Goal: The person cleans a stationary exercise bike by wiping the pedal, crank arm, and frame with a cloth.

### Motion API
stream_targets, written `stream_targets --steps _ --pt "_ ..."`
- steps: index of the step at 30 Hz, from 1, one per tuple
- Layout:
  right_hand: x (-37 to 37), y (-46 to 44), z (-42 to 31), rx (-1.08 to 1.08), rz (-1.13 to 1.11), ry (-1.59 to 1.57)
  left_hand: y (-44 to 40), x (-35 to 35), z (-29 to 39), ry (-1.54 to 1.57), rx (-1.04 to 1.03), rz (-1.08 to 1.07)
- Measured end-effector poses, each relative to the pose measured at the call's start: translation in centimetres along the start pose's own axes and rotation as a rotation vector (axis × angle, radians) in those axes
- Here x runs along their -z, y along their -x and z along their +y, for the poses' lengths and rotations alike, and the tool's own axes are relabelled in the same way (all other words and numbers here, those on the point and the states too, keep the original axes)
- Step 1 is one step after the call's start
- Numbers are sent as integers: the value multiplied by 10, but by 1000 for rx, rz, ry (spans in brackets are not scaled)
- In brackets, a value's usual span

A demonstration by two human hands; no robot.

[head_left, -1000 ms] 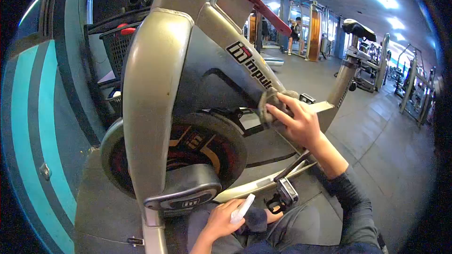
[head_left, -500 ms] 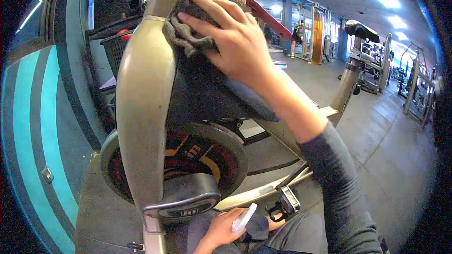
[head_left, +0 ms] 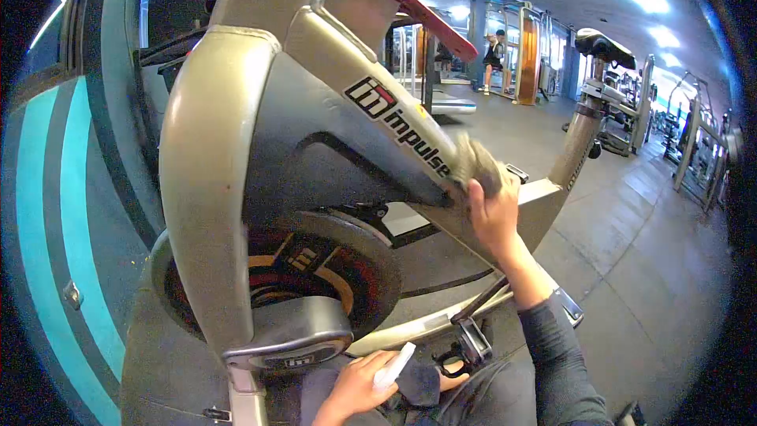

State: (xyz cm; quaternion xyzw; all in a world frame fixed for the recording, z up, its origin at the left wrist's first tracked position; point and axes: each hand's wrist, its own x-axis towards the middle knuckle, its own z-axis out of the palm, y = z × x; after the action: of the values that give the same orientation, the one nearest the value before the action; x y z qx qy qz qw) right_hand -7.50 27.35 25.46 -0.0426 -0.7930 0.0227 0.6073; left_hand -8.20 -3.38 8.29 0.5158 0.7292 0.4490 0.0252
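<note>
My right hand point(head_left: 497, 217) is closed round a grey-brown cloth point(head_left: 477, 164), slightly blurred. It is at the lower end of the sloping frame tube point(head_left: 359, 83) of an exercise bike, just past the "impulse" lettering. Low in the view, my left hand point(head_left: 359, 386) grips a slim white object point(head_left: 397, 364) whose kind I cannot make out; its lower part is hidden by the fingers. That hand is over my lap, near the bike's black crank cover point(head_left: 303, 331). Behind the cover is the dark flywheel point(head_left: 371, 268).
A pedal with a strap point(head_left: 471, 345) juts out near my legs. The bike's saddle point(head_left: 605, 47) stands at upper right, and a red lever point(head_left: 426, 16) sticks out at the top. A striped wall point(head_left: 39, 229) is on the left. Farther back, a person point(head_left: 494, 55) is near gym machines.
My right hand has moved with the cloth down and right along the sloping tube, uncovering the lettering. My left hand keeps its grip on the white object. The view has shifted slightly.
</note>
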Motion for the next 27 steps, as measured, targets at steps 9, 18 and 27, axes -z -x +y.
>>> stream_targets --steps 9,18,27 --pt "17 27 28 -1 -137 145 -5 -2 8 -44 -45 27" --pt "-15 -97 -88 229 31 -116 -2 -1 2 -84 -13 -42" --pt "-12 -34 -42 175 87 -83 -5 0 3 -26 52 -56"
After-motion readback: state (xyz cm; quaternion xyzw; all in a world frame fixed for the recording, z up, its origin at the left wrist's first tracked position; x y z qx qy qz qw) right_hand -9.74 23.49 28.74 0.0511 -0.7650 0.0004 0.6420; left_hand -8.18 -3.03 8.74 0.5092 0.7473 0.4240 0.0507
